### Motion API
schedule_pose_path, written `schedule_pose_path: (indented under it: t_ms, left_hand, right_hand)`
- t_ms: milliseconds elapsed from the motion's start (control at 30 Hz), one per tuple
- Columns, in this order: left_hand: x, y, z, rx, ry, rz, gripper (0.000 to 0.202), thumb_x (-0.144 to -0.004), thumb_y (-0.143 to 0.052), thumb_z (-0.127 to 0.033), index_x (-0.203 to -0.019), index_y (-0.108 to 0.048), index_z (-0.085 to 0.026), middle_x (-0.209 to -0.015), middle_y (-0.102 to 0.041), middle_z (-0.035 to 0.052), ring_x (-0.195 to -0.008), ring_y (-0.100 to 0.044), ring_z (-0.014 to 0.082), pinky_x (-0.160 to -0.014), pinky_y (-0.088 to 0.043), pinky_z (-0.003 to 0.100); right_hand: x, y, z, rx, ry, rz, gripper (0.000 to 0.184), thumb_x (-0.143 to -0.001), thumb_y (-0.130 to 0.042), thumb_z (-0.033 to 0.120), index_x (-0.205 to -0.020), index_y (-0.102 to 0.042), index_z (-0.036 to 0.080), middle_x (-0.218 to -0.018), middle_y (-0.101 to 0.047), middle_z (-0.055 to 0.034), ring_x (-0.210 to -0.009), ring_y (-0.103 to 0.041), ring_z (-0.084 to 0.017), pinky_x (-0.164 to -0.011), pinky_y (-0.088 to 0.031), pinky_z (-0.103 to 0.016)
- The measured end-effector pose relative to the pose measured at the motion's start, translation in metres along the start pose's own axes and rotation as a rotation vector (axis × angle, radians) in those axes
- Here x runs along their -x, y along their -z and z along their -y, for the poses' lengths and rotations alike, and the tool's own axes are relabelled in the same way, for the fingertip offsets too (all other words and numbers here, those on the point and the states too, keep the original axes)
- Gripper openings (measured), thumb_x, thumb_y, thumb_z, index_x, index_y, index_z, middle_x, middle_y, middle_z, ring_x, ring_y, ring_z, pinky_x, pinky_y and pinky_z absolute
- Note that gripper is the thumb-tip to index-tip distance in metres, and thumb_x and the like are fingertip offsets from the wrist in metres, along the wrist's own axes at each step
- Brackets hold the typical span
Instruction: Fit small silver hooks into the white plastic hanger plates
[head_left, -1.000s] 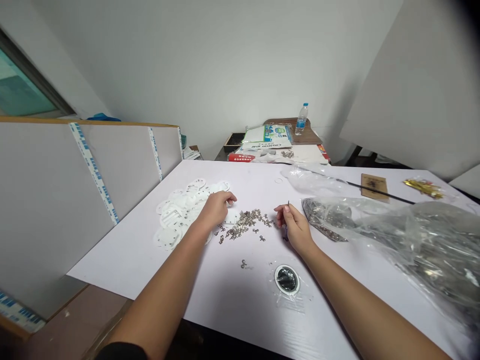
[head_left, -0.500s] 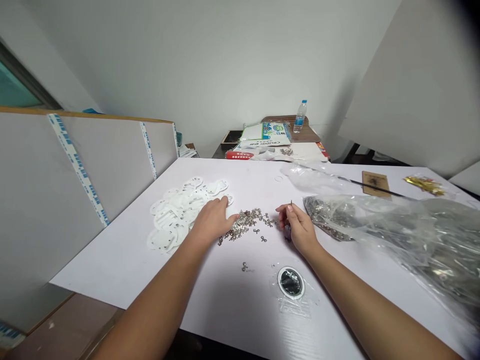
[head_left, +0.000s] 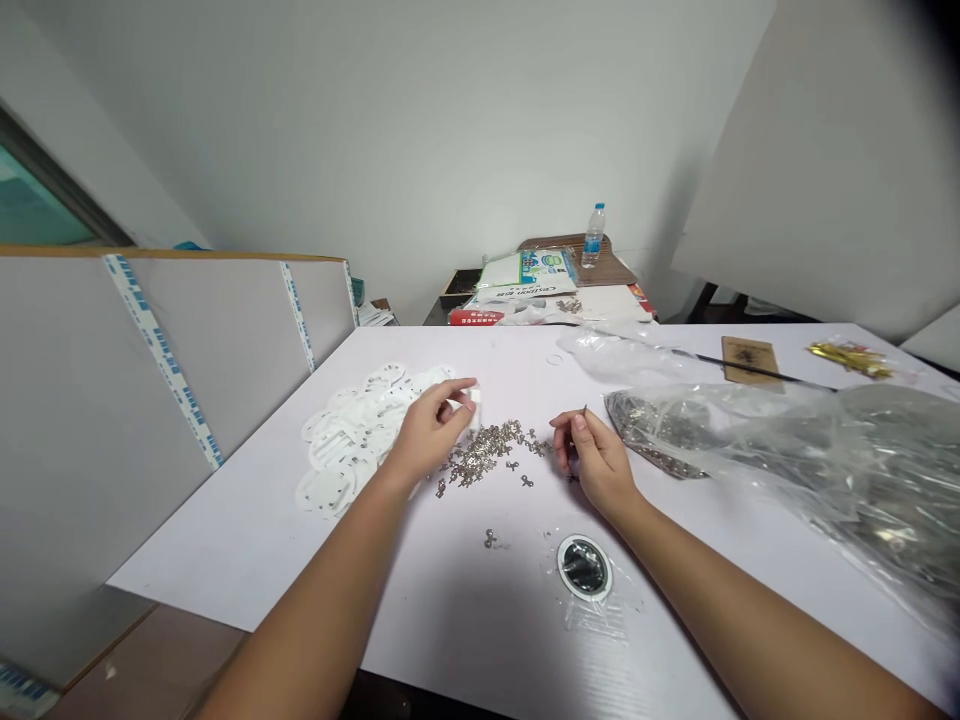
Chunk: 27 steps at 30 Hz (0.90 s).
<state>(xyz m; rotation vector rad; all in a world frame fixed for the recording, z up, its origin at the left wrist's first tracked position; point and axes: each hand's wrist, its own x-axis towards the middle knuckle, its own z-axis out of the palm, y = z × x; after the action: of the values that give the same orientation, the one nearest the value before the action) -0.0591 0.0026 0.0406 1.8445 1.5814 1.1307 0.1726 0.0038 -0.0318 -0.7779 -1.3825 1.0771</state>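
My left hand (head_left: 433,428) is closed on a flat white plastic piece (head_left: 475,408), mostly hidden behind the fingers. It hovers at the right edge of a heap of similar white pieces (head_left: 337,435) with small slots and dark spots. Between my hands lies a pile of small silvery metal fittings (head_left: 484,450), with a few strays nearer me, such as a loose fitting (head_left: 490,539). My right hand (head_left: 596,460) is closed around a thin dark tool whose tip (head_left: 585,409) pokes up past the thumb; its kind is hidden.
A large clear plastic bag of metal parts (head_left: 660,435) spreads along the right. Near me sits a round dark disc with a white rim (head_left: 584,568) on clear film. A brown card (head_left: 750,360) and gold items (head_left: 847,358) lie back right; a water bottle (head_left: 593,240) stands behind.
My left hand has lifted from the edge of the white heap and now holds a white piece, drawn slightly right. My right hand has barely moved. The view has tilted slightly.
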Motion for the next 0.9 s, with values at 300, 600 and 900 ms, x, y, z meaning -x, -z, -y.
schedule_pose_path:
  t_ms: [300,600,900]
  left_hand:
    - [0.004,-0.066,-0.014,0.799,0.046,0.358,0.037,-0.083,-0.069,-0.034,-0.117,-0.063,-0.021,-0.091,-0.060,0.0041,-0.071,-0.053,0.0092,-0.066,-0.043,0.022]
    - [0.001,-0.092,-0.007,0.755,0.130,0.241,0.033,-0.087,-0.061,-0.029,-0.120,-0.060,-0.024,-0.100,-0.060,0.0045,-0.076,-0.056,0.0097,-0.071,-0.046,0.022]
    - [0.001,-0.075,0.004,0.774,0.111,0.197,0.038,-0.083,-0.069,-0.030,-0.117,-0.059,-0.016,-0.100,-0.068,0.0099,-0.076,-0.066,0.0141,-0.076,-0.053,0.031]
  right_hand:
    - [0.006,-0.014,0.010,-0.246,-0.166,-0.023,0.036,-0.086,-0.065,0.047,-0.109,-0.048,0.026,-0.087,-0.056,0.0030,-0.041,-0.040,-0.004,-0.036,-0.030,-0.019]
    - [-0.006,-0.006,0.004,-0.322,-0.220,-0.238,0.043,-0.075,-0.077,0.045,-0.101,-0.050,0.022,-0.063,-0.054,0.0070,-0.037,-0.037,-0.005,-0.032,-0.028,-0.018]
    - [-0.003,-0.008,0.002,-0.217,-0.229,-0.123,0.035,-0.080,-0.069,0.050,-0.090,-0.053,0.022,-0.056,-0.053,0.0068,-0.035,-0.037,-0.006,-0.032,-0.027,-0.018]
